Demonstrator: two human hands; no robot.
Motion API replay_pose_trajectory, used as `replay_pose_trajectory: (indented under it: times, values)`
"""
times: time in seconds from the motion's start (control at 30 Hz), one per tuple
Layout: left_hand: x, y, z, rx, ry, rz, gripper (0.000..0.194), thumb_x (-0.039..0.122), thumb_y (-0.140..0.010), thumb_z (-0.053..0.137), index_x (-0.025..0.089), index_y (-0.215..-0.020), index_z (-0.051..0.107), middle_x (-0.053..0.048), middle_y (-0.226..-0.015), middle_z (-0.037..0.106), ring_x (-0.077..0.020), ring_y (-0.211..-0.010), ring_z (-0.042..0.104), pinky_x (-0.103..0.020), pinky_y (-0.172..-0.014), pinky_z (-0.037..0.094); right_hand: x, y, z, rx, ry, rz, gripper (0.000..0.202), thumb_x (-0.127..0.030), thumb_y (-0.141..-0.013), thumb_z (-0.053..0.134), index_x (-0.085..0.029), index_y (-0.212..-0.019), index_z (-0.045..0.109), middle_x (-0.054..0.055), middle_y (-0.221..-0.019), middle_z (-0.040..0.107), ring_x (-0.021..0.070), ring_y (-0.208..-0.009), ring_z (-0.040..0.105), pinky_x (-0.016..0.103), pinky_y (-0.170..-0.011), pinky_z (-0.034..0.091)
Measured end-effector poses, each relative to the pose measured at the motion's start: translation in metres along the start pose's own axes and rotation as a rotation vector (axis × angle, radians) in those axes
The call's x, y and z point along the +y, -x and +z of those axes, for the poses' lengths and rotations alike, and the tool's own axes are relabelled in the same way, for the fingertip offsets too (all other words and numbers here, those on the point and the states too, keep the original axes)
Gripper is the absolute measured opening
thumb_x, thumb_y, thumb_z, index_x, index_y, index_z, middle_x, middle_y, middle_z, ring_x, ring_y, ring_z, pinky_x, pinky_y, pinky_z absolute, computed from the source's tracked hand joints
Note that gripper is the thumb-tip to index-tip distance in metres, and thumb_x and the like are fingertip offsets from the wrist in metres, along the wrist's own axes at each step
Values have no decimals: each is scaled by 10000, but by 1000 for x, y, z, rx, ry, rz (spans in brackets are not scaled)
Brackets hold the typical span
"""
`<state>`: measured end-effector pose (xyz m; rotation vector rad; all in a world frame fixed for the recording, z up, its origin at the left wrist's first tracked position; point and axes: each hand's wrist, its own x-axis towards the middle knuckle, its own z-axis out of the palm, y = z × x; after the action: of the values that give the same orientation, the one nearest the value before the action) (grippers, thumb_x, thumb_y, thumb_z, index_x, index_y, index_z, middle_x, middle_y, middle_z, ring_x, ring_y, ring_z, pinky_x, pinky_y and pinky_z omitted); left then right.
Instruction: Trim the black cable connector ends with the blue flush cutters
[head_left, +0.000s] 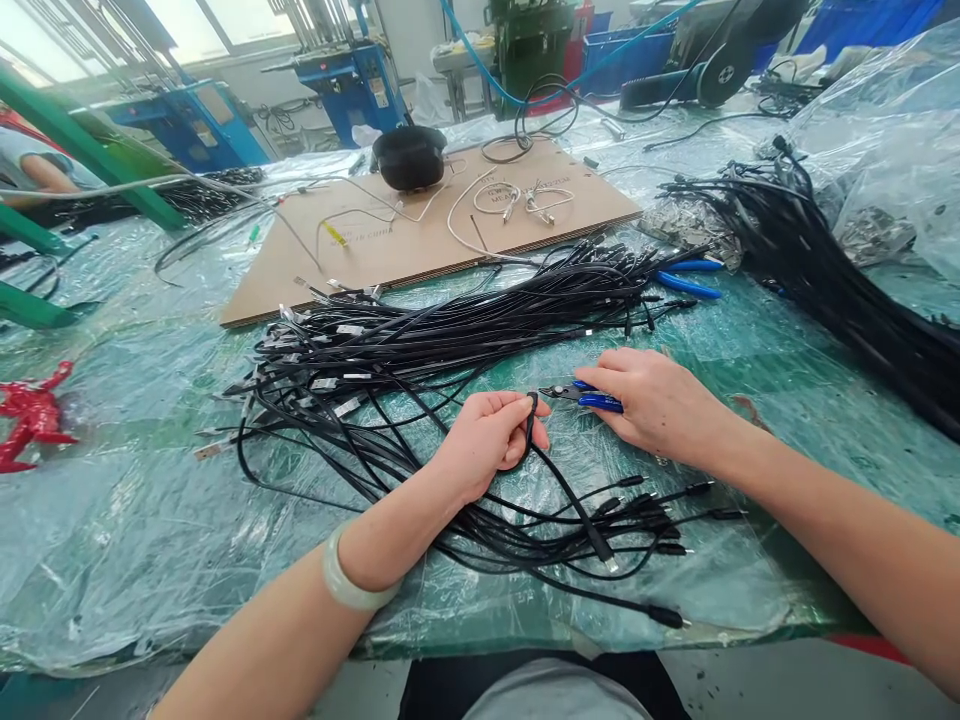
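My left hand point(491, 435) pinches a black cable point(559, 480) between thumb and fingers, and a short bend of it sticks up past the thumb. The cable runs down to a plug with a metal tip. In my right hand point(652, 405) are blue-handled cutting pliers point(596, 400), their jaws pointing left at the pinched part of the cable. Whether the jaws touch it I cannot tell. Below my hands lies a loose spread of black cables point(510, 540) with plugs at the right. Behind them is a thick bundle of black cables point(450, 325) with metal connectors at its left end.
A brown cardboard sheet point(420, 225) carries a black bowl-like object point(409, 158) and pale cables point(499, 200). Blue-handled pliers point(690, 280) lie beyond the bundle. More black cables point(817, 250) hang at the right. A red object point(34, 415) lies left. Plastic film covers the green table.
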<state>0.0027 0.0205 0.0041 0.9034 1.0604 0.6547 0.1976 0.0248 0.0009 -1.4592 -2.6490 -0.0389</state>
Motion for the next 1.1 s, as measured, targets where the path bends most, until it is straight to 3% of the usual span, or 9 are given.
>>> replay_pose_trajectory:
  times: [0.4,1.1]
  values:
    - [-2,0,-1,-74,-11,65,182,239,-832,486,112,-755,590,-10,-540,570,-14,-319,262,-178,-350,104,4,2,0,45,-46,1,227,-184,-826,508,-134,-1006,636,89,-819,594,231,-755,548,312,-647,371]
    - [-2,0,0,-64,-22,70,211,284,-811,530,98,-806,631,-8,-546,570,-17,-327,256,-196,-364,102,6,4,-2,74,-51,-18,220,-192,-828,506,-139,-994,640,102,-849,604,233,-772,550,323,-662,389]
